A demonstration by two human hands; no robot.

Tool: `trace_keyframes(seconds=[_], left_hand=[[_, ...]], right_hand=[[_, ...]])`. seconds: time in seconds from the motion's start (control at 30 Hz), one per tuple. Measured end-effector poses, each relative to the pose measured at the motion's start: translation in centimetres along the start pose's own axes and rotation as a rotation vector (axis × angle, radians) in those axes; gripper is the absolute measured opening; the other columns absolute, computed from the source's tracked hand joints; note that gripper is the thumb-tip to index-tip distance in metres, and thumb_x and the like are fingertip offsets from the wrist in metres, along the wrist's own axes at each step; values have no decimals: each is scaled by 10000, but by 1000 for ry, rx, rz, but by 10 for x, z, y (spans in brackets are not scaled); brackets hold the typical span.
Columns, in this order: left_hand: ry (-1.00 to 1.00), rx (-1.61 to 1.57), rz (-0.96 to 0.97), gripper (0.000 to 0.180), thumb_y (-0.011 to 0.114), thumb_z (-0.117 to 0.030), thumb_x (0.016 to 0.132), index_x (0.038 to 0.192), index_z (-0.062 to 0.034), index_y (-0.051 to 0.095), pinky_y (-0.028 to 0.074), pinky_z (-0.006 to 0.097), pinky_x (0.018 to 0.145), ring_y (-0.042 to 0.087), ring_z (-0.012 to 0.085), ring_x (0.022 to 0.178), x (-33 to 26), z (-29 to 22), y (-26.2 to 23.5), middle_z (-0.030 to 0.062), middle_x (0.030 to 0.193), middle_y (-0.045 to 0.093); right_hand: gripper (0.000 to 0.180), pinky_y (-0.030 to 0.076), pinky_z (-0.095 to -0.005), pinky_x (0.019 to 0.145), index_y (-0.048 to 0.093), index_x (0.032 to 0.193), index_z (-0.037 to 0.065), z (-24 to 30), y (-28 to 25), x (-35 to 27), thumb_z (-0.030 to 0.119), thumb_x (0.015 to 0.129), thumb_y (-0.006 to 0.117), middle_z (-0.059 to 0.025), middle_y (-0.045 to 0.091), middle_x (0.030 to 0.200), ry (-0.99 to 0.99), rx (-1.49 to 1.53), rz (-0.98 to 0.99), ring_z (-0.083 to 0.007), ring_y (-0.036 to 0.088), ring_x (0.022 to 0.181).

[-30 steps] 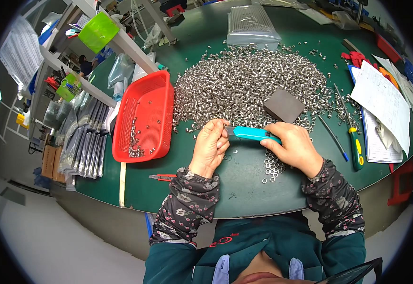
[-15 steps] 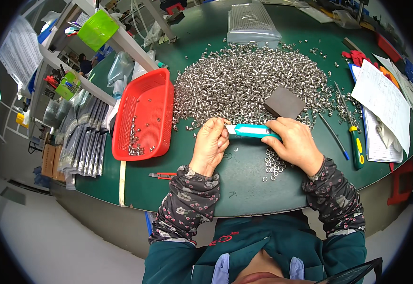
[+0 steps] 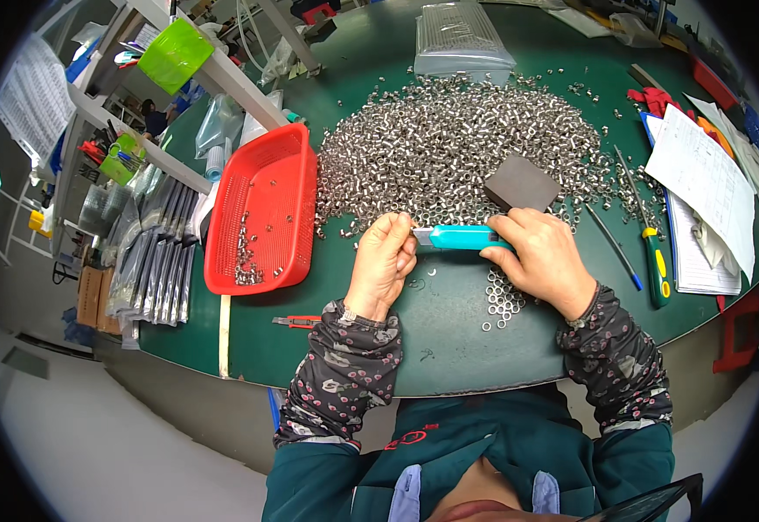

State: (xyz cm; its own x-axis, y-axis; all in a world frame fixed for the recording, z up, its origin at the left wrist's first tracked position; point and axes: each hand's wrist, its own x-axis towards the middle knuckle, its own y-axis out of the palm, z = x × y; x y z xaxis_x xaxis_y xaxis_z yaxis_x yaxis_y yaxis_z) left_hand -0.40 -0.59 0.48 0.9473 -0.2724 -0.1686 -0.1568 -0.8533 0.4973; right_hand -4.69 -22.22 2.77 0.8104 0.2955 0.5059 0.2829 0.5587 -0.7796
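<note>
My right hand point(image 3: 543, 261) grips a utility knife point(image 3: 459, 237) with a teal handle, held level above the table's near part. Its blade point(image 3: 424, 235) points left and meets the fingertips of my left hand point(image 3: 384, 264). That hand is closed in a pinch; whatever small thing it holds is hidden by the fingers. Beyond both hands spreads a wide heap of small metal rings point(image 3: 449, 148). A dark grey block point(image 3: 522, 184) sits at the heap's near right edge. Below my right hand, several loose rings point(image 3: 499, 304) lie flat on the table.
Left of the heap stands a red plastic basket point(image 3: 297, 200) with some rings inside. A red cutter point(image 3: 297, 322) lies near my left sleeve. On the right are a pointed tool with a green-yellow handle point(image 3: 657, 270), a thin rod point(image 3: 612, 245) and papers point(image 3: 701, 178). Plastic-wrapped stock point(image 3: 462, 39) lies behind the heap.
My right hand has shifted slightly away from me with the knife. My left hand's fingertips have moved a little, still at the blade. Otherwise the scene looks the same.
</note>
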Motion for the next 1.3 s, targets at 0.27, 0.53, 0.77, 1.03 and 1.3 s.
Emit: trace_keyframes(seconds=[0.27,0.53,0.77,1.03,1.3], left_hand=[[-23,50,7,189,535,-219,885,738,-103,510,216,157,329,316,17,367,-1,-4,1,-33,533,452],[-83,100,39,220,529,-249,885,717,-111,498,206,159,326,301,16,364,-1,-8,-1,-40,518,429],[-183,134,114,257,532,-251,879,676,-112,455,191,168,323,297,23,372,-3,-14,-1,-41,512,406],[-325,212,238,259,541,-239,868,659,-114,453,174,182,323,282,22,363,0,-17,-12,-49,499,403],[-387,273,199,224,518,-195,875,680,-93,474,177,176,322,283,31,368,-1,-18,-5,-36,480,404]], right_hand=[[231,434,-368,572,584,830,81,2,-1,1,220,674,683,-60,522,680,-39,-48,-38,-233,555,670],[236,433,-369,577,574,841,83,0,-2,2,224,682,678,-57,510,673,-61,-39,-9,-230,550,663],[243,427,-367,573,571,843,82,1,-6,2,229,683,678,-55,498,673,-87,-27,16,-231,547,665],[281,388,-343,599,561,859,90,0,-13,3,198,641,702,-42,478,693,-170,-84,9,-217,508,677],[297,357,-327,624,555,855,100,2,-18,8,186,612,702,-29,447,700,-249,-206,-53,-191,475,697]])
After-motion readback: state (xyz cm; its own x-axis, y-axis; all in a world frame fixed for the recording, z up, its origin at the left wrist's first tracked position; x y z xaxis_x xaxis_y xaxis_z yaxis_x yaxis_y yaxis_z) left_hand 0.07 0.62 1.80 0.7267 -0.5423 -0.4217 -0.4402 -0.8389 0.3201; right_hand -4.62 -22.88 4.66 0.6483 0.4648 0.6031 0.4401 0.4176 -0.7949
